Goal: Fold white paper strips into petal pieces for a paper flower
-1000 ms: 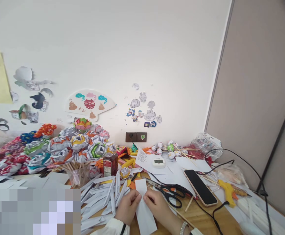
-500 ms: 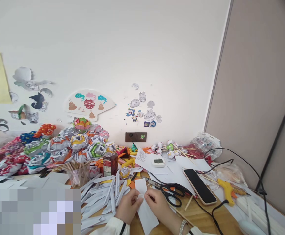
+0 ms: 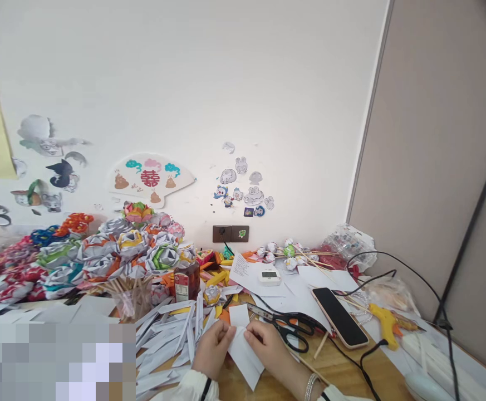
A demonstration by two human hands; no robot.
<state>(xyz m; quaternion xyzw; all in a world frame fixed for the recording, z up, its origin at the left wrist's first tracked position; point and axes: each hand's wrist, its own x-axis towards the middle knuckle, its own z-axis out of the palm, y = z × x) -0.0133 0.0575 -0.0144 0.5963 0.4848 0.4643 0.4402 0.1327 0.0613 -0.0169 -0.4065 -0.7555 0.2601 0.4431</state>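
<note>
A white strip of paper (image 3: 246, 359) hangs between my two hands over the wooden table. My left hand (image 3: 215, 348) pinches its left edge between thumb and fingers. On the opposite edge, my right hand (image 3: 268, 346) grips the paper the same way, a beaded bracelet round that wrist. A crease crosses the paper at the level of my fingertips, and the part below it narrows to a point. Many folded white paper strips (image 3: 167, 340) lie heaped beside my left hand. Black-handled scissors (image 3: 284, 323) rest just beyond my right hand.
A phone (image 3: 339, 317) and a yellow glue gun (image 3: 387, 326) with a black cable lie at the right. Folded paper flowers (image 3: 134, 242) pile up at the back left, behind a brown bottle (image 3: 187, 282). A white timer (image 3: 269, 277) stands on paper near the wall.
The lower part of the paper has changed shape, from a square-ended strip to a pointed end. Both hands still pinch it at nearly the same place. The view has shifted slightly.
</note>
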